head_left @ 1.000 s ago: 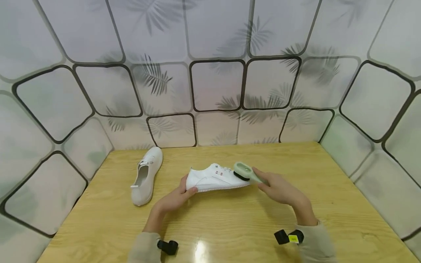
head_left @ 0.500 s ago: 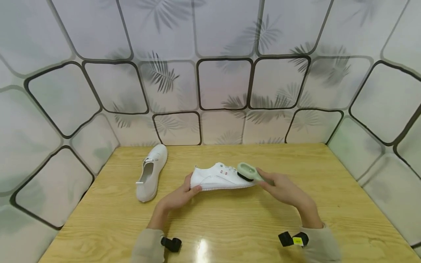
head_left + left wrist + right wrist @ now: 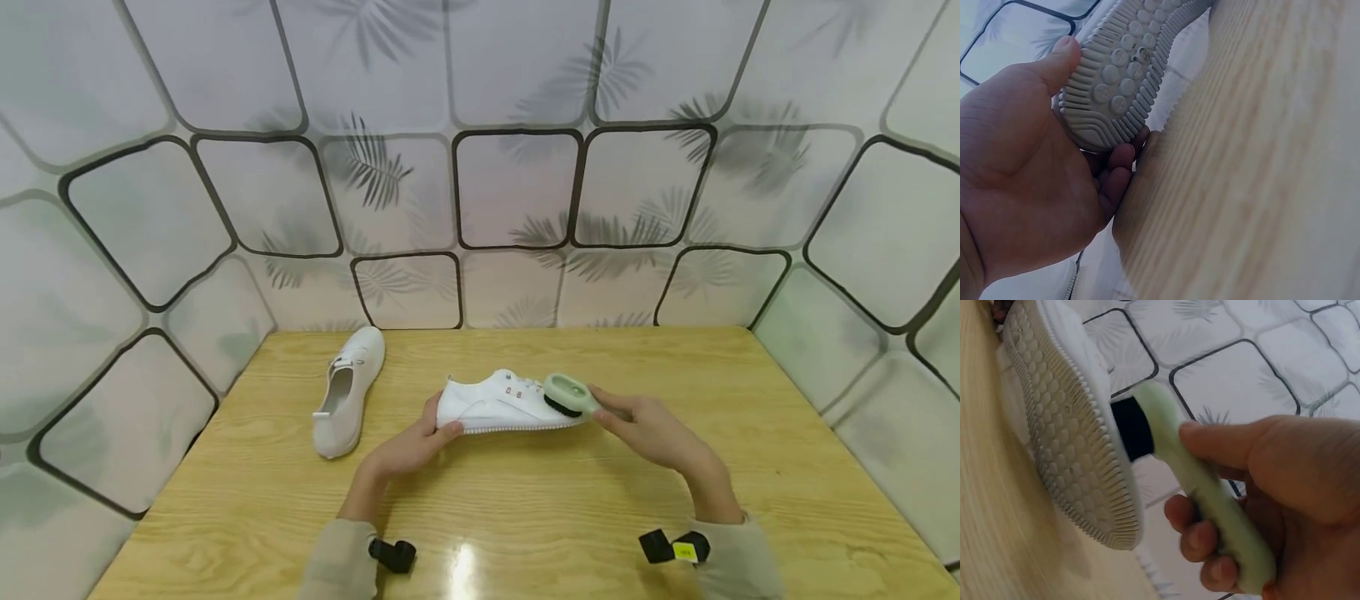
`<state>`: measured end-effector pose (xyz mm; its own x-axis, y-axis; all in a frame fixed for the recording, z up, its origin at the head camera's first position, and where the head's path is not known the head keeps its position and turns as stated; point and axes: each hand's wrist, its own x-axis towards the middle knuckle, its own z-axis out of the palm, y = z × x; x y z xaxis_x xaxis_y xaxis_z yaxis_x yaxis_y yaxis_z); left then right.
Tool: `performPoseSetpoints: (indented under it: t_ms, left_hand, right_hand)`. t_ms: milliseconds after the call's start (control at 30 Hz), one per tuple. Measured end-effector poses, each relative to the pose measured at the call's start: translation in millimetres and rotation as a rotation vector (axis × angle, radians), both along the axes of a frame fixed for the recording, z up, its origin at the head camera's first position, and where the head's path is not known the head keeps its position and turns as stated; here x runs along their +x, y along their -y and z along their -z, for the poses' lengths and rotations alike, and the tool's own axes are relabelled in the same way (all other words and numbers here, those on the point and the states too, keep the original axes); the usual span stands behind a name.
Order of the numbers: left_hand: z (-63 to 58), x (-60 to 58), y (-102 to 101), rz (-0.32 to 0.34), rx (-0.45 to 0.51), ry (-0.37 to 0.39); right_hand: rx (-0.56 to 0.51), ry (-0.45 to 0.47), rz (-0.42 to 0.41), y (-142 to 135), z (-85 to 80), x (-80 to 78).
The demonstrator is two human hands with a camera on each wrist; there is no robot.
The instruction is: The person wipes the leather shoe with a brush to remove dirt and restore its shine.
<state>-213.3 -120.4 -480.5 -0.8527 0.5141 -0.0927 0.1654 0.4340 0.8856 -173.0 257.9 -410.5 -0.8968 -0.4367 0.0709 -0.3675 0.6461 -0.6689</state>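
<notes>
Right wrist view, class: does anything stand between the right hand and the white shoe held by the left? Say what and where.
Yes, the green brush: the right hand grips its handle, and its dark bristles sit against the white shoe near the toe.

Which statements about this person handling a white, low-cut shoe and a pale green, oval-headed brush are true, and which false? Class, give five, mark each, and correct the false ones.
1. The right hand grips the pale green, oval-headed brush. True.
2. The left hand holds the white, low-cut shoe by its toe. False: it holds the heel end.
3. The brush's black bristles are at the toe end of the held shoe. True.
4. The second white shoe lies upside down. False: it stands sole down on the yellowish wood-grain table, opening upward.
5. The held shoe's pale grey sole has round raised studs. True.
</notes>
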Motion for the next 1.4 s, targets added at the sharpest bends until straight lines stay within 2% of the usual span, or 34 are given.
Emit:
performPoseSetpoints:
  t_ms: [100,200,300,367,467,567,700,833,967,1067,1133,1200,1300,1400]
  left_hand:
    - [0.2,-0.9,-1,0.011,0.003,-0.002]
    - [0.4,-1.2,-3,0.016,0.014,-0.005]
    - [0.8,-0.6,-2,0.007,0.017,-0.011]
    - [0.8,0.4,-1,-0.004,0.015,-0.011]
    - [1.5,1.3,0,-0.011,0.010,-0.011]
    - [0.9,1.3,0,-0.006,0.016,-0.004]
    - [-0.4,-0.3,-2,0.004,0.015,0.002]
    - [-0.1,-0.9,0,0.003,0.011,-0.010]
    - [1.0,0.4,0,0.011,0.023,-0.017]
    - [1.8,0.8,-1,0.030,0.029,-0.013]
    - [1.8,0.8,-1,0.037,0.029,-0.009]
    - [1.1,1.2,-1,0.034,0.025,-0.003]
    - [0.2,1.0,0,0.018,0.024,0.004]
    - [0.7,0.1,1,0.003,0.021,0.000]
  right_hand:
    - [-0.001,0.017,-0.010,-7,-0.6,2.4]
    - [0.041,0.009,0.062,-15,-1.3,5.3]
    - [0.056,-0.011,0.108,-12,-0.5,3.9]
    - [0.045,-0.022,0.090,-4,0.3,1.8]
    - [0.007,-0.007,0.012,6,0.3,0.5]
    - [-0.001,0.031,-0.024,0,-2.8,3.5]
    - [0.030,0.035,0.039,-15,-7.6,6.9]
    - [0.033,-0.007,0.073,-9,-2.3,2.5]
    - [-0.013,0.003,-0.028,3,1.6,-1.2]
    - [-0.022,0.038,-0.072,-1,-0.3,1.2]
    - [-0.017,0.061,-0.052,-8,-2.3,4.4]
    - [0.003,0.064,0.002,-15,-3.4,6.8]
    - [0.034,0.033,0.066,-16,-3.3,6.4]
    - [0.048,-0.017,0.078,-6,-0.9,2.3]
